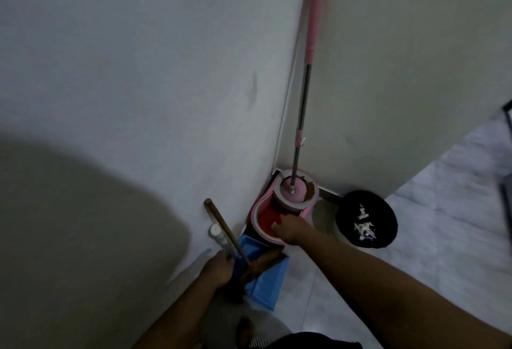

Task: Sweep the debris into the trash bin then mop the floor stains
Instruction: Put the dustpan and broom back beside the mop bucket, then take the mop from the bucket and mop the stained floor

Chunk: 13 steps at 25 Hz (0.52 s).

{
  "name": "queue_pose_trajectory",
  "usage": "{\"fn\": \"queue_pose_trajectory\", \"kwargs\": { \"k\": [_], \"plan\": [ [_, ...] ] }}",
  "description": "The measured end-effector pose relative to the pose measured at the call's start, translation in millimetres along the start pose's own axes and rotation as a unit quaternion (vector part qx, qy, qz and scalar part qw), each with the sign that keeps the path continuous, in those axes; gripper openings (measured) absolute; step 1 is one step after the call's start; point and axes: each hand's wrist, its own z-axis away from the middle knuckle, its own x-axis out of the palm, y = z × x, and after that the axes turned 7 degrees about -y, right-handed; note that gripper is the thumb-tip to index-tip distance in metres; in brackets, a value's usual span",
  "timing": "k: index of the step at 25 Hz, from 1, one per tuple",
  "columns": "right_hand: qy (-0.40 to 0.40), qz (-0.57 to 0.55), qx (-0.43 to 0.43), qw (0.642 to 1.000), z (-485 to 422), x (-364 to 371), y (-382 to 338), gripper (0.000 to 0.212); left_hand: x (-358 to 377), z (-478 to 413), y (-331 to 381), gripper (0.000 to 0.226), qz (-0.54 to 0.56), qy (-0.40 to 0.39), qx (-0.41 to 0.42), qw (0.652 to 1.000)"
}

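Reaching into the dim corner, the right hand (288, 228) was down on the pink mop bucket (256, 210), its fingers (274, 227) bent over the near rim and gripping it, above the red inside of the tub. The mop head (294, 188) sat in the round spinner at the far end of that bucket, and the mop handle (304, 93), steel below and pink above, stood nearly upright, leaning into the angle where the two walls met.

Over on the other side, the left hand (219, 268) was closed in a fist, fingers wrapped round the lower end of a white handle (217, 233) that rose against the wall (138, 71). Just beside that fist, the blue dustpan (266, 282) lay on the floor, and the broom (224, 226) had its wooden stick slanting up against the wall and its brown bristles resting in the pan. The blur made it hard to tell whether the white handle belonged to the dustpan.

And the trash bin (346, 215): black, round, standing on the pale tiled floor (415, 251) just right of the mop bucket and near the right-hand wall. White scraps of debris (364, 224) lay inside it. The bin was apart from both hands, with the right forearm passing in front of it.
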Motion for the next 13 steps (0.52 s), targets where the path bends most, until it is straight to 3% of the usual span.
{"fn": "queue_pose_trajectory", "kwargs": {
  "k": [6,13],
  "plan": [
    [0.017,-0.032,0.065,0.997,42.5,7.6,110.2,0.06,39.3,8.3,46.2,0.043,-0.069,-0.057,0.024,0.996],
    [0.09,-0.002,0.079,0.993,101.1,-29.7,201.2,0.066,74.2,18.1,139.4,0.049,-0.096,-0.002,0.097,0.991]
  ]
}}
